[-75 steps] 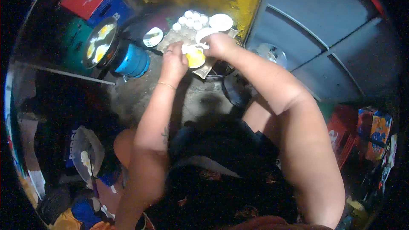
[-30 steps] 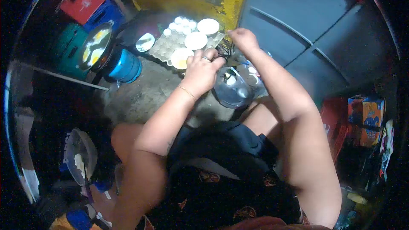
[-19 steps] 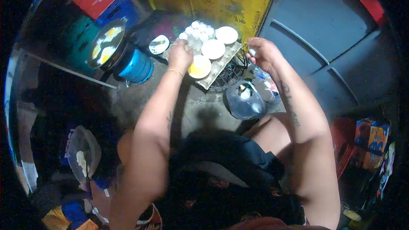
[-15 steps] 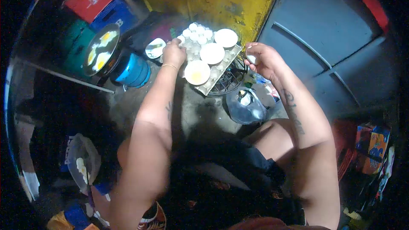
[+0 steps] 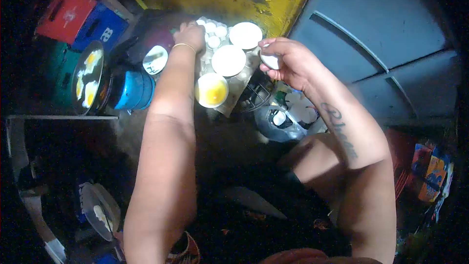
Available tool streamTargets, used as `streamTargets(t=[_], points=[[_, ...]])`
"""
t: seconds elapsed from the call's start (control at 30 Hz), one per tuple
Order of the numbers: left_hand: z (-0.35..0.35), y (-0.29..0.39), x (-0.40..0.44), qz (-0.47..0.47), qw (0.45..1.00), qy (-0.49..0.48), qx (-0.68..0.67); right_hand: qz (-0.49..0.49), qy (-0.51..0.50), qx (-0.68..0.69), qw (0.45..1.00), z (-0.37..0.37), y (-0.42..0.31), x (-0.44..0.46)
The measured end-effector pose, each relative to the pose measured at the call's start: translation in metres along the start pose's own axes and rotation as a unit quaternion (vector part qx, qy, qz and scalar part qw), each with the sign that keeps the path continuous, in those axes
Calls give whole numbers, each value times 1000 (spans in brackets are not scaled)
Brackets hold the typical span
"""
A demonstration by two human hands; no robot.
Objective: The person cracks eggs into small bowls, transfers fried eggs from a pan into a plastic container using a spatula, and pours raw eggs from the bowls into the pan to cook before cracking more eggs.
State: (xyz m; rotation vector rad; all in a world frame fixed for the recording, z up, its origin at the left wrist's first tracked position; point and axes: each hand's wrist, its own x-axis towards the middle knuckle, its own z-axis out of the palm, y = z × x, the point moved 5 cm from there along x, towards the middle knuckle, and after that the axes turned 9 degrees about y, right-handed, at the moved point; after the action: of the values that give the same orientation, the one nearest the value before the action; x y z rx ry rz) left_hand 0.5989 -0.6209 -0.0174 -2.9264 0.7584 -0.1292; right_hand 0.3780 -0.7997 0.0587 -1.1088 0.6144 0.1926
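My right hand (image 5: 288,61) is closed around a white egg (image 5: 269,59), to the right of the bowls. My left hand (image 5: 189,36) reaches to the far left edge of the egg tray (image 5: 236,89), beside several white eggs (image 5: 215,33); its fingertips are hidden and blurred. Three white bowls rest on the tray. The near bowl (image 5: 212,90) holds raw egg with yellow yolk. In the middle bowl (image 5: 228,60) and far bowl (image 5: 245,35) the glare hides any contents.
A frying pan (image 5: 101,85) with several fried eggs sits at left by a blue cylinder (image 5: 134,90). Left of the tray is a small white dish (image 5: 155,59). A plastic bag (image 5: 288,129) lies right of the tray, and crates (image 5: 68,12) stand behind the pan.
My left hand has moved farther back along the tray's left side. My right hand still holds the egg and now sits closer to the bowls. The view has shifted and turned.
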Motion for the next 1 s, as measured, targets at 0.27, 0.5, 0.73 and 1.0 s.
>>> streamTargets(t=[0.27, 0.5, 0.73, 1.0], points=[[8, -10, 4, -35, 998, -27, -55, -4, 30, 12, 999, 7, -1, -1], [35, -27, 24, -46, 994, 7, -96, -18, 65, 58, 996, -2, 9, 15], [35, -23, 12, 13, 996, 23, -90, 28, -15, 85, 996, 2, 18, 20], [34, -14, 22, 14, 998, -39, -44, 44, 3, 87, 995, -4, 26, 20]])
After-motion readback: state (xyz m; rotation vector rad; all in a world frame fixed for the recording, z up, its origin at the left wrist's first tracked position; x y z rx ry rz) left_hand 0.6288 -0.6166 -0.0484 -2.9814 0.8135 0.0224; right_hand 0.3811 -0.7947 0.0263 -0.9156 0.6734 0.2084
